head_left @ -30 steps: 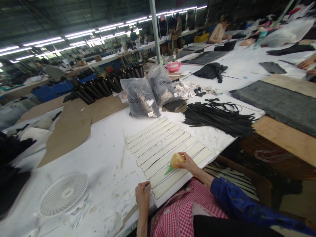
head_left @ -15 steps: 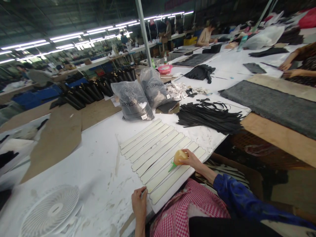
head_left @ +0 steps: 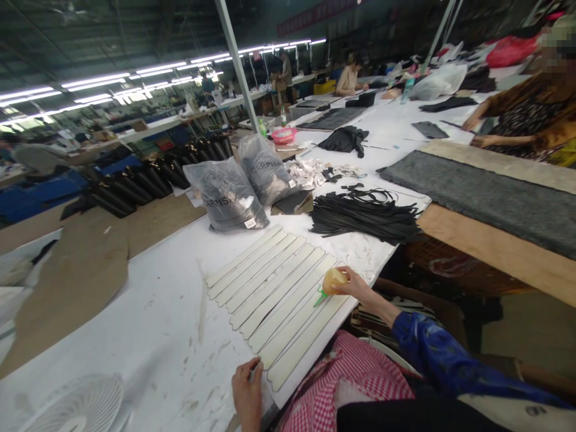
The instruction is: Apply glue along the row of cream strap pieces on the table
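Seen from the head camera, pale strips (head_left: 290, 305) with wavy ends lie side by side on a white table (head_left: 166, 312). Over the strips' near right side, a person's right hand (head_left: 357, 285) wraps its fingers around a yellowish bottle (head_left: 333, 281), its green nozzle (head_left: 320, 297) angled down toward them. At the strips' near left end is the left hand (head_left: 247, 387), fingers loosely curled; whether it pinches anything cannot be told. Beyond the strips sit grey plastic bags (head_left: 227, 201).
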Motion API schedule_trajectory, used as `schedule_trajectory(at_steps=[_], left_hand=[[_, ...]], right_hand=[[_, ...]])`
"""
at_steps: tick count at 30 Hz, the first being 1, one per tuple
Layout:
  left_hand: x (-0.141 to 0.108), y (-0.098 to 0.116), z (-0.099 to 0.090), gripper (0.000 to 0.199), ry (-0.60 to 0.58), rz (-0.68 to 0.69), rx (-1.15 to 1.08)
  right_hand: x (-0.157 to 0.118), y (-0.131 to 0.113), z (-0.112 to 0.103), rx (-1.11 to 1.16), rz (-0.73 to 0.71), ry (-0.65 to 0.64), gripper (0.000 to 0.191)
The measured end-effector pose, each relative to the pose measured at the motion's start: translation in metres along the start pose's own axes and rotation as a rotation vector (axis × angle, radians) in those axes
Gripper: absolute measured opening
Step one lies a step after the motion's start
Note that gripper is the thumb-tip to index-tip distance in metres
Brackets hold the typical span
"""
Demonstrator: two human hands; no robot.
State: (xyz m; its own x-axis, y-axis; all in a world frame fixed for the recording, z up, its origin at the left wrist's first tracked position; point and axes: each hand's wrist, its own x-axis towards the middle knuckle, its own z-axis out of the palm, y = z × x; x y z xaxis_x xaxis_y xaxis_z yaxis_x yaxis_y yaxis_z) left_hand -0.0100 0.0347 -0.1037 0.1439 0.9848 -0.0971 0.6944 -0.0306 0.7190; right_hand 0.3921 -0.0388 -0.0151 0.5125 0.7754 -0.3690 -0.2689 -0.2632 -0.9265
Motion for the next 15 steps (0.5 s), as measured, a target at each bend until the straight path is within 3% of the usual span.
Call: schedule_trajectory(at_steps=[10, 15], left_hand=[[0.005, -0.007, -0.001, 0.051, -0.034, -0.020, -0.015], [0.004, -0.008, 0.006, 0.047, 0.058, 0.015, -0.070]], right_hand=[[0.006, -0.007, -0.028, 0.032, -0.048, 0.102, 0.060], [0.007, -0.015, -0.043, 0.042, -0.069, 0.142, 0.060]])
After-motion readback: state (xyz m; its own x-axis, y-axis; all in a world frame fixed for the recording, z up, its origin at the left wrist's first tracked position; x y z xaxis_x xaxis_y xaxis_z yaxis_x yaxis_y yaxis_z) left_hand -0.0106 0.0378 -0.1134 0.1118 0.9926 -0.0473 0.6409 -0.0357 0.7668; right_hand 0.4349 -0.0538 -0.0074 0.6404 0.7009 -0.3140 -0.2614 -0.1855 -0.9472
